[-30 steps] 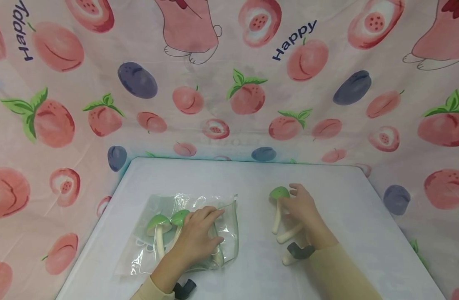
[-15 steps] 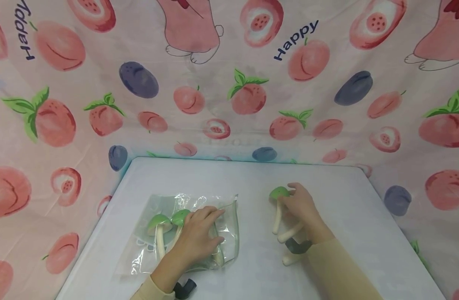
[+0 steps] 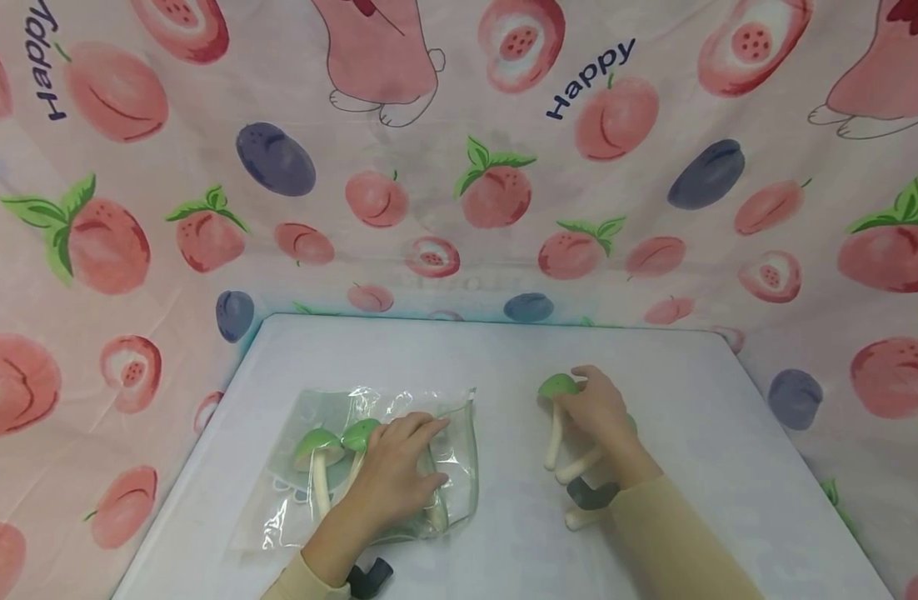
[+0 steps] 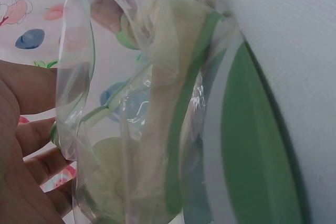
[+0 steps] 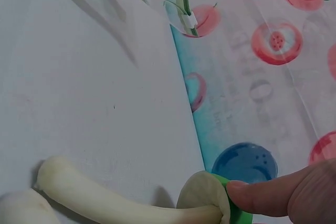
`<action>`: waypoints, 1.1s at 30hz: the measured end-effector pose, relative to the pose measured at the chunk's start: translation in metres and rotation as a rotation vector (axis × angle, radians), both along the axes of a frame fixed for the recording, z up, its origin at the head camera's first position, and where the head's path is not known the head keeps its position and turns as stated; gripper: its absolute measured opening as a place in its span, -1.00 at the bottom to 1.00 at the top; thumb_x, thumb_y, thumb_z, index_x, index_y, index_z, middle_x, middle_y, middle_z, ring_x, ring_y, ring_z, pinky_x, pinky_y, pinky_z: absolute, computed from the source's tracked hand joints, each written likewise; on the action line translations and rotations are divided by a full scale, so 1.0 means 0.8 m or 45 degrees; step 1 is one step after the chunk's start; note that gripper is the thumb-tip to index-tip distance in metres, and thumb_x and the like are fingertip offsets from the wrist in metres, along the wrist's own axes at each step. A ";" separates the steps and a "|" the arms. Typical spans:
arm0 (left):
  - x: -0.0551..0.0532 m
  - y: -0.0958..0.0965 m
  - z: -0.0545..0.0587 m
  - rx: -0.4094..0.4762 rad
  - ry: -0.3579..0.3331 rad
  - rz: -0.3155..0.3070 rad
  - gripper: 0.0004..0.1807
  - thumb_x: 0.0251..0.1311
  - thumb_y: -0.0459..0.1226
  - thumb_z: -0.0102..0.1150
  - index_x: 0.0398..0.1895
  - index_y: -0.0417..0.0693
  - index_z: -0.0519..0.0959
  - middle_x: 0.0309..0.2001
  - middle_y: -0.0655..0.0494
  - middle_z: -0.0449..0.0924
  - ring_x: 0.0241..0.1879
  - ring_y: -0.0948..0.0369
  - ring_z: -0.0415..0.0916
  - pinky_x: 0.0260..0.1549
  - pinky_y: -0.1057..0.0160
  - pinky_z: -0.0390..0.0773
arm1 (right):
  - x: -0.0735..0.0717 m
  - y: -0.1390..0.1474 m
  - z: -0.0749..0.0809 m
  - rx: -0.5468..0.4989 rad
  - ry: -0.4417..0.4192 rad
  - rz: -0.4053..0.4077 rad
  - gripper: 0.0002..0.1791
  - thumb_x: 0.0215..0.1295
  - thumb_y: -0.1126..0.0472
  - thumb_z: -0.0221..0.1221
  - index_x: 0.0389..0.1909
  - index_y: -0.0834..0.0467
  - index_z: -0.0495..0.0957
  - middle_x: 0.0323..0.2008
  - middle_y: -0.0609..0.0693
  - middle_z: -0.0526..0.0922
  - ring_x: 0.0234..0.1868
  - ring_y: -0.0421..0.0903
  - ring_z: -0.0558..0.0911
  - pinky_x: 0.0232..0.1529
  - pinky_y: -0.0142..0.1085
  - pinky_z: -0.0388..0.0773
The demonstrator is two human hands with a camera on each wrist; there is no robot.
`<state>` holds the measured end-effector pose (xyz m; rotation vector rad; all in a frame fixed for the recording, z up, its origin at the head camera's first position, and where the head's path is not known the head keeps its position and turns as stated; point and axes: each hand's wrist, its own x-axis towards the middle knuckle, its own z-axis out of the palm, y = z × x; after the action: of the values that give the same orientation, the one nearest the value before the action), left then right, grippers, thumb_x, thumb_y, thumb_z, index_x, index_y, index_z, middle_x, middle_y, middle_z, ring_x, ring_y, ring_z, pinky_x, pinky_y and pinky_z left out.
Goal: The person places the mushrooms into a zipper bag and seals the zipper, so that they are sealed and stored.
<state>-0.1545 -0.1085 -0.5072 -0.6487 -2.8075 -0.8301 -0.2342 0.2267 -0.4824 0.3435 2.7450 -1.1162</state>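
My left hand (image 3: 399, 471) holds the upper film of a clear zip bag (image 3: 451, 450) near its mouth, thumb and fingers spread along the edge. Inside the bag, two toy mushrooms with green caps, a left mushroom (image 3: 320, 479) and a right mushroom (image 3: 360, 435), show beside the hand. The left wrist view shows a pale stem (image 4: 165, 72) through the plastic. To the right, my right hand (image 3: 597, 412) pinches the green cap of a toy mushroom (image 3: 554, 433), its thumb (image 5: 273, 195) against the cap in the right wrist view. That mushroom's stem points toward me.
A second loose mushroom (image 3: 579, 467) lies partly under the right wrist. A third mushroom (image 3: 582, 519) lies nearer me, mostly hidden by the black wrist strap (image 3: 592, 493) and sleeve. The white table (image 3: 504, 542) ends at a fruit-patterned cloth (image 3: 429, 208) behind and on both sides.
My right hand has shifted slightly left and away from me, uncovering a bit of green cap behind the wrist. The held mushroom hardly moves; my left hand and the bag stay still.
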 end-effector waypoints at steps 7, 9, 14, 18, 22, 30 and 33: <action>0.000 0.000 0.000 -0.023 0.006 0.005 -0.16 0.02 -0.12 0.68 0.46 0.19 0.56 0.32 0.16 0.58 0.34 0.01 0.55 0.37 -0.21 0.41 | 0.005 -0.004 0.001 -0.057 0.021 -0.008 -0.22 0.43 0.06 0.29 0.58 0.21 0.29 0.43 0.41 0.50 0.36 0.39 0.59 0.19 0.09 0.70; 0.001 0.000 0.000 -0.022 0.005 0.005 -0.16 0.02 -0.13 0.68 0.45 0.19 0.56 0.32 0.16 0.59 0.33 0.01 0.55 0.36 -0.21 0.41 | 0.006 -0.005 0.000 -0.089 0.023 -0.018 -0.22 0.43 0.08 0.30 0.57 0.21 0.29 0.44 0.41 0.50 0.32 0.37 0.62 0.02 -0.06 0.78; 0.001 0.000 0.001 -0.007 0.001 0.002 -0.16 0.02 -0.14 0.68 0.45 0.18 0.56 0.31 0.16 0.59 0.32 0.01 0.55 0.36 -0.22 0.41 | 0.006 -0.005 -0.002 -0.151 0.033 -0.029 -0.23 0.42 0.10 0.32 0.57 0.22 0.29 0.45 0.42 0.48 0.27 0.36 0.67 -0.21 -0.21 0.81; 0.001 0.000 0.001 -0.005 0.002 0.002 -0.16 0.02 -0.14 0.68 0.45 0.18 0.56 0.32 0.15 0.59 0.33 0.00 0.55 0.36 -0.22 0.40 | 0.007 -0.005 -0.001 -0.195 0.037 -0.039 -0.24 0.41 0.12 0.33 0.55 0.22 0.31 0.46 0.41 0.47 0.19 0.30 0.72 -0.22 -0.18 0.82; 0.001 0.000 0.001 0.003 0.003 0.001 -0.16 0.02 -0.14 0.68 0.45 0.17 0.57 0.32 0.15 0.59 0.33 0.00 0.55 0.36 -0.22 0.40 | 0.008 -0.006 0.000 -0.212 0.034 -0.048 -0.25 0.43 0.11 0.32 0.55 0.22 0.31 0.47 0.40 0.46 0.08 0.21 0.78 -0.21 -0.17 0.82; 0.001 0.000 0.001 0.003 -0.009 0.009 -0.16 0.02 -0.14 0.68 0.45 0.18 0.57 0.32 0.15 0.59 0.33 0.00 0.55 0.36 -0.21 0.40 | 0.013 -0.010 0.007 -0.207 0.019 -0.050 -0.26 0.43 0.10 0.34 0.53 0.20 0.32 0.48 0.38 0.46 0.00 0.13 0.80 -0.24 -0.19 0.81; 0.002 0.001 0.002 -0.012 0.005 0.011 -0.16 0.01 -0.12 0.68 0.44 0.17 0.57 0.31 0.16 0.59 0.32 0.01 0.56 0.34 -0.20 0.41 | 0.016 -0.013 0.010 -0.233 0.018 -0.053 -0.27 0.42 0.12 0.34 0.53 0.21 0.33 0.48 0.38 0.45 -0.01 0.13 0.80 -0.26 -0.21 0.80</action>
<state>-0.1531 -0.1080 -0.5059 -0.6388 -2.8105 -0.8137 -0.2213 0.2163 -0.4740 0.3699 2.6321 -1.3726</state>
